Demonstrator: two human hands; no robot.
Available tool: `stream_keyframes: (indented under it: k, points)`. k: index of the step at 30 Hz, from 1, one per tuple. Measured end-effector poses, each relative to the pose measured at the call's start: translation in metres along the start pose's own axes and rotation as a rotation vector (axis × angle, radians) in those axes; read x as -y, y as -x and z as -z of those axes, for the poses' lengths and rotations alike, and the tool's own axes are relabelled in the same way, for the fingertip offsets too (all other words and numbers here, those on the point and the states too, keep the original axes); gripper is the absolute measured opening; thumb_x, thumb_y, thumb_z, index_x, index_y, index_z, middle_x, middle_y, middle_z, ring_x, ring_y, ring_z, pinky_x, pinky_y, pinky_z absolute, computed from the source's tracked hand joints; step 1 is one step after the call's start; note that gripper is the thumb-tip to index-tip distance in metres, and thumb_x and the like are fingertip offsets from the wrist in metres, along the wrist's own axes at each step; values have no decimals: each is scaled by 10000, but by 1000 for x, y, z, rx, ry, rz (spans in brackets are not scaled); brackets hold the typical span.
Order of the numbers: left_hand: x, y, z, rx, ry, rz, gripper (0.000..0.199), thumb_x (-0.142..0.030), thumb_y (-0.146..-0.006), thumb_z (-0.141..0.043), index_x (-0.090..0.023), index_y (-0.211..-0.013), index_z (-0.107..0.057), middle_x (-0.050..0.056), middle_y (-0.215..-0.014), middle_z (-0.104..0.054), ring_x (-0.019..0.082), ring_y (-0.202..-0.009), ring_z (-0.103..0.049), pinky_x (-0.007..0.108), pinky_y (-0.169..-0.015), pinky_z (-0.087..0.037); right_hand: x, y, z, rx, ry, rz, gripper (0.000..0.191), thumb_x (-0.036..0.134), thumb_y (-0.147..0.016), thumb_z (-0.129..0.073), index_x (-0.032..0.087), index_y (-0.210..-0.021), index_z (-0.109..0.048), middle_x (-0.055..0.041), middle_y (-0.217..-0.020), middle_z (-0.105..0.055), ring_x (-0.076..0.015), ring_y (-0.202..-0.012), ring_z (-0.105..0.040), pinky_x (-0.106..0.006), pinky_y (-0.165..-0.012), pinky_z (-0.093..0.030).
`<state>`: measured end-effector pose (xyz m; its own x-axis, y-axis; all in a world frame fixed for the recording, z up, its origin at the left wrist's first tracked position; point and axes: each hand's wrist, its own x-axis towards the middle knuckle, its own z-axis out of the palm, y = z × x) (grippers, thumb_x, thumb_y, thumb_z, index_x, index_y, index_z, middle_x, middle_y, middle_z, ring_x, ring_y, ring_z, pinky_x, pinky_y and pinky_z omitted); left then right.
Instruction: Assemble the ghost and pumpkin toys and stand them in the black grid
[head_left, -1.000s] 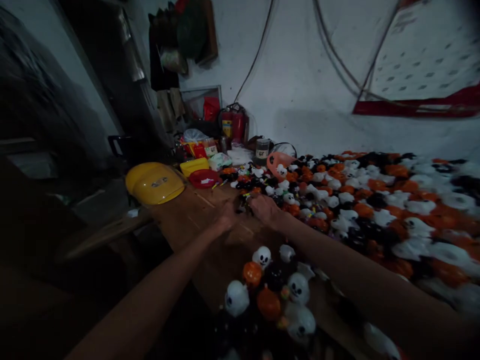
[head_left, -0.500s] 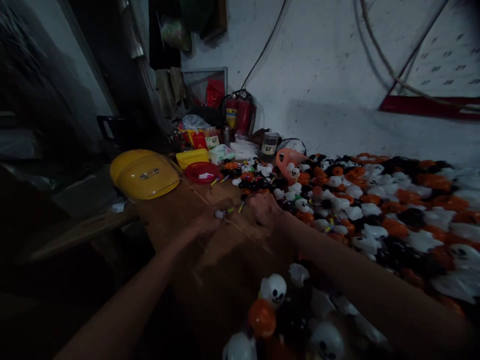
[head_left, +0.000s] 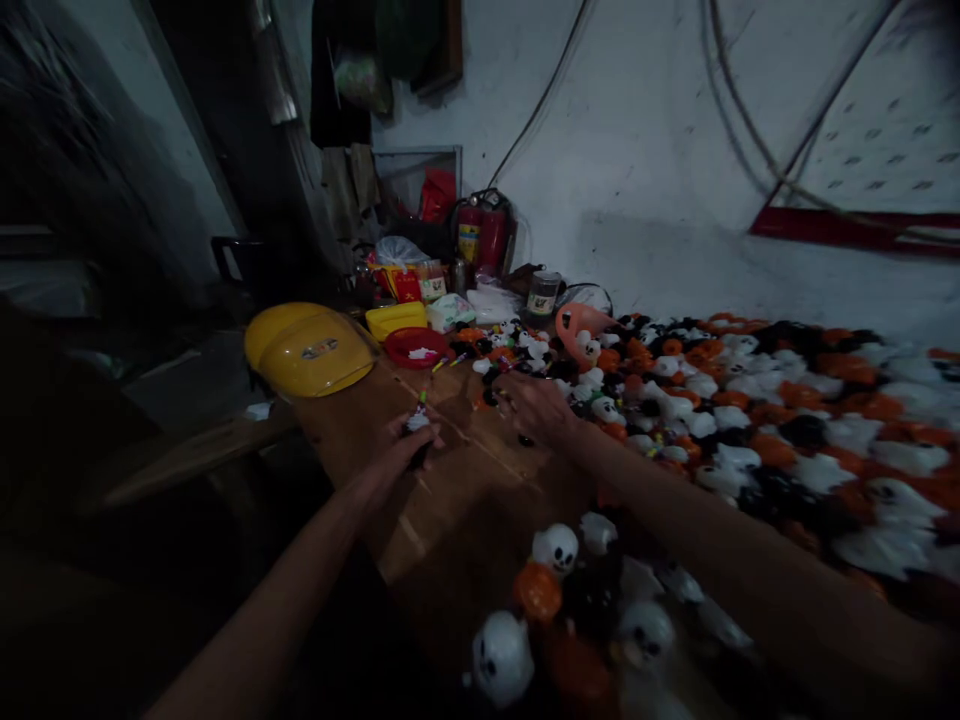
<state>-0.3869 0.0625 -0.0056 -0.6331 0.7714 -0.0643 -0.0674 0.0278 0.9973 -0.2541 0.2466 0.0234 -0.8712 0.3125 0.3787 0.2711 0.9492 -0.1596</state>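
Note:
My left hand (head_left: 391, 452) is closed around a small black-and-white toy figure (head_left: 418, 421), which points up from the fingers with a green and pink tip. To its right, above the brown table (head_left: 457, 480), my right hand (head_left: 538, 408) has its fingers curled together beside the near edge of a pile of small toys. Small dark and orange pieces show by its fingertips; whether it grips one I cannot make out. Close to my right forearm lie white ghost figures (head_left: 556, 549) and an orange pumpkin figure (head_left: 537, 592).
A large heap of white, orange and black toy figures (head_left: 727, 390) covers the right side. At the back stand a red basket (head_left: 414, 346), a yellow tray (head_left: 395, 320), a jar (head_left: 543, 293) and fire extinguishers (head_left: 491, 235). A yellow helmet (head_left: 319, 350) sits at the left edge.
My left hand has drawn back toward me with the black-and-white toy figure, now upright. My right hand has lifted slightly and its fingers have loosened from a fist. The view has shifted a little.

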Motion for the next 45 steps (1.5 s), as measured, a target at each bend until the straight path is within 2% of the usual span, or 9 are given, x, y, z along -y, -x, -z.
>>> stream_keyframes:
  k: [4, 9, 16, 20, 28, 32, 35, 41, 45]
  points:
    - [-39, 43, -1, -10, 44, -72, 439, -421, -609, -772, -169, -889, -546, -39, -672, -594, 77, -450, -515, 185, -407, -386, 10, 66, 57, -227, -124, -235, 300, 274, -936, -407, 135, -1054, -645, -66, -860, -696, -164, -732, -630, -248, -650, -453]
    - [-80, 130, -25, 21, 48, -117, 315, -357, -693, -764, -163, -860, -581, -35, -633, -583, 73, -526, -536, 164, -494, -448, 43, 191, 107, -494, -979, -572, 310, 430, -837, -622, 171, -995, -683, -27, -751, -675, -133, -605, -562, -235, -561, -440]
    - [-98, 240, -107, 316, 152, 53, 535, -326, -727, -746, -235, -1219, -558, 103, -1208, -612, 195, -741, -675, 263, -517, -542, 105, 298, 132, -591, -1708, -742, 246, 345, -742, -757, 187, -925, -717, -16, -711, -652, -61, -525, -486, -174, -500, -378]
    - [-84, 272, -144, 379, 168, 92, 613, -322, -768, -712, -233, -1323, -469, 73, -954, -692, 158, -641, -651, 267, -550, -538, 128, 337, 131, -609, -1837, -768, 224, 338, -721, -770, 190, -884, -732, -7, -665, -642, -58, -502, -485, -173, -497, -402]
    - [-35, 315, -182, 452, 104, 55, 411, -293, -845, -622, -183, -1227, -518, 1, -677, -623, 108, -579, -559, 202, -513, -438, 138, 412, 136, -289, -919, -676, 251, 339, -853, -619, 247, -1068, -710, -49, -997, -715, -208, -840, -664, -307, -711, -536]
    - [-3, 327, -190, 288, -193, -25, 374, -325, -850, -606, -215, -1201, -541, -9, -774, -624, 63, -529, -494, 178, -492, -411, 129, 440, 110, -465, -298, -698, 301, 327, -915, -518, 175, -1132, -660, -90, -1008, -699, -217, -831, -658, -336, -735, -532]
    - [11, 328, -190, 373, -339, 49, 331, -379, -859, -581, -240, -1158, -558, -13, -856, -638, 52, -498, -474, 183, -467, -397, 115, 456, 88, -473, 121, -709, 284, 294, -927, -496, 147, -1122, -641, -111, -1013, -676, -243, -901, -627, -379, -827, -494]
    - [11, 318, -190, 609, -425, 57, 347, -217, -835, -572, -210, -1179, -527, 12, -1051, -644, 141, -994, -588, 259, -896, -458, 102, 450, 99, -448, 314, -832, 329, 328, -904, -547, 171, -1188, -596, -133, -1166, -585, -303, -1063, -522, -465, -907, -425]
    - [12, 315, -188, 688, -433, 98, 546, -263, -825, -606, -272, -1340, -426, 43, -1285, -562, 200, -1200, -513, 337, -975, -449, 112, 435, 119, -355, 156, -571, 362, 257, -904, -547, 207, -1263, -546, -97, -1329, -503, -281, -1105, -480, -463, -941, -408]
